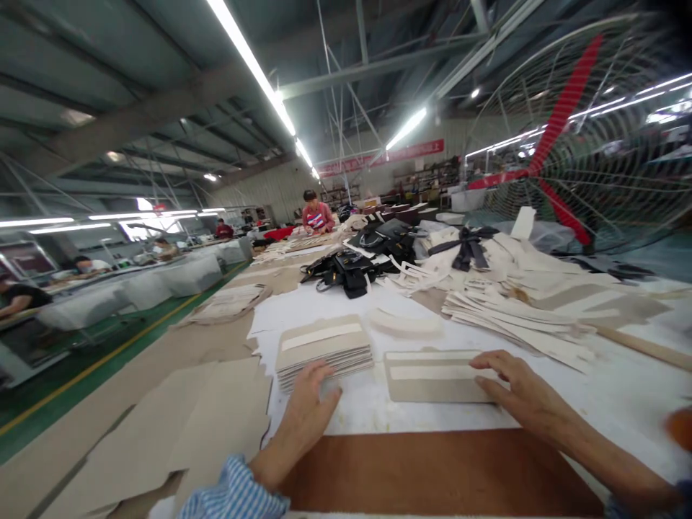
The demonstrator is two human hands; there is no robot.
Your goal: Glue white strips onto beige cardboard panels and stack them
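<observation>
Grip of right hand (pixel 505 382) on panel (pixel 432 389), fingertips hidden

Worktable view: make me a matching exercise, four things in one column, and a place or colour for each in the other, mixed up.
1. Stack of panels
2. Single panel
3. Fan blades
4. Flat piece nearest the wearer

A. Brown
B. At the fingers of the right hand
C. Red
D. By the left hand

Right pairs: 1-D, 2-B, 3-C, 4-A
</observation>
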